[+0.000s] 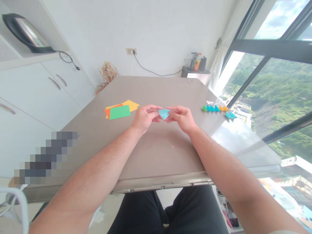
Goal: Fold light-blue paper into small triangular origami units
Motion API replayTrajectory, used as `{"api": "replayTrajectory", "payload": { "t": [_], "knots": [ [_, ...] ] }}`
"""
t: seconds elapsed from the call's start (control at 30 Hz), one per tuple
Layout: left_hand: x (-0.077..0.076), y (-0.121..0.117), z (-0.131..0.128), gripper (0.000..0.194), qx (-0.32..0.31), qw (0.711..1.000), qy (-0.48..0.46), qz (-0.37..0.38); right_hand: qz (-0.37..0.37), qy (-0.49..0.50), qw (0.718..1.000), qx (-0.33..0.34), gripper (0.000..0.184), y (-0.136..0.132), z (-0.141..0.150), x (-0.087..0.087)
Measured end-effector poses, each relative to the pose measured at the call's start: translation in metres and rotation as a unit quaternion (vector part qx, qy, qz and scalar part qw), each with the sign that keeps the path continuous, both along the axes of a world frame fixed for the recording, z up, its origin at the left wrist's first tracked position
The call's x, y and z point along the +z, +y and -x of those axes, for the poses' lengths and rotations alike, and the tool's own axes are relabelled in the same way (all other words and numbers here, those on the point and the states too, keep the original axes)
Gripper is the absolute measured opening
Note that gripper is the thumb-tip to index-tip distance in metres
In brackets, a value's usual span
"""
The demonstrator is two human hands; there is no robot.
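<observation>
A small piece of folded light-blue paper point(164, 113) is held up over the middle of the table, its lower edge coming to a point. My left hand point(145, 117) pinches its left corner between thumb and fingers. On the opposite corner, my right hand point(181, 117) grips in the same way. Left of my hands lies a loose stack of coloured paper with a green sheet point(120, 112) on top, an orange sheet point(107, 112) and a yellow sheet point(131, 105) beneath. Over at the right, several small folded paper pieces point(213, 108) in green, blue and orange stand in a row.
The brown-grey table point(156, 152) reaches toward the wall, with windows along its right side. Two more blue folded pieces point(231, 115) sit near that side. A blurred-out patch point(46, 157) covers something at the left edge. Dried stalks point(107, 74) stand behind the far left corner.
</observation>
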State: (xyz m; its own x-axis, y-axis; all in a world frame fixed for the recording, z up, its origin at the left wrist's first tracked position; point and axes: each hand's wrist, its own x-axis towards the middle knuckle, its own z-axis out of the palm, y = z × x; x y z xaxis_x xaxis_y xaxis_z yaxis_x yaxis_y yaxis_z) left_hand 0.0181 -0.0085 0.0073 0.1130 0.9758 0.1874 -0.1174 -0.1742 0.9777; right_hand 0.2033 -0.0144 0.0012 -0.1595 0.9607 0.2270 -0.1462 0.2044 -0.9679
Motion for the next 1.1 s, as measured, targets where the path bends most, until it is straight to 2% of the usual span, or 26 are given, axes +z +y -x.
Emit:
{"api": "replayTrajectory", "payload": {
  "t": [0.27,0.43,0.6,0.67,0.77,0.93,1.1],
  "knots": [
    [0.0009,-0.0014,0.0015,0.013,-0.016,0.999,-0.033,0.009,0.004,0.021,1.000,0.007,0.014,-0.0019,-0.0021,0.0024],
    [-0.0004,-0.0045,-0.0038,0.025,0.039,0.998,0.025,-0.042,-0.018,-0.017,1.000,0.004,0.010,-0.0043,-0.0002,0.0034],
    [-0.0044,-0.0026,-0.0060,0.025,0.092,0.987,0.082,-0.107,-0.027,-0.037,0.999,-0.025,0.035,-0.0038,0.0041,0.0021],
    [-0.0057,-0.0017,-0.0056,0.023,0.099,0.982,0.102,-0.126,-0.020,-0.043,0.998,-0.035,0.036,-0.0017,0.0056,-0.0001],
    [-0.0071,-0.0010,-0.0048,0.027,0.088,0.982,0.104,-0.127,-0.020,-0.044,0.998,-0.040,0.037,0.0011,0.0066,-0.0029],
    [-0.0081,-0.0008,-0.0030,0.031,0.054,0.990,0.102,-0.083,-0.022,-0.040,0.998,-0.041,0.041,0.0004,0.0065,-0.0015],
    [-0.0082,-0.0001,-0.0017,0.023,0.045,0.986,0.114,-0.114,-0.020,-0.033,0.999,-0.027,0.042,-0.0002,0.0061,-0.0005]
  ]
}}
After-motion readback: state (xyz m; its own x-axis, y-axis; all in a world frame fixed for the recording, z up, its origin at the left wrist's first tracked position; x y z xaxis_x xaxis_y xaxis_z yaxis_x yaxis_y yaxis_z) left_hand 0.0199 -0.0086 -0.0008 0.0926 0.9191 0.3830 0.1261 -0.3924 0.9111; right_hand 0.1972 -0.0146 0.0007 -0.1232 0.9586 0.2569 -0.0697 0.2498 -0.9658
